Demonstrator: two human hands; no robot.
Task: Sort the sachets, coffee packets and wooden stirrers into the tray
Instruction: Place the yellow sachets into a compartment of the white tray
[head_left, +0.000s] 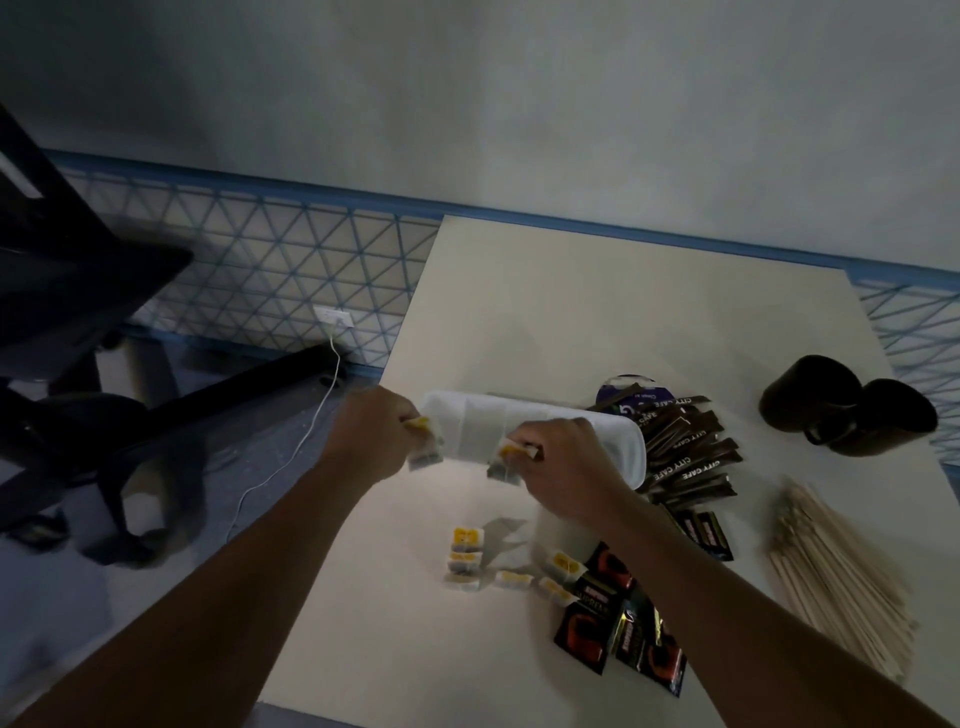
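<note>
My left hand (379, 431) was curled round a small bunch of yellow-tagged sachets (427, 442) at the left end of the white tray (467, 415), and my right hand (566, 467) pinched a second bunch (509, 460) over its near rim. Gripped by their edges like that, I judged one might slip to the table (571, 291) or into the wrong compartment. My right wrist might also have brushed the coffee packets (685, 452) just right of the tray. How many each hand held, and what the compartments contained, I could not tell through blur and my own hand. Loose sachets (465, 556) lay nearer, and wooden stirrers (841, 577) at the right.
</note>
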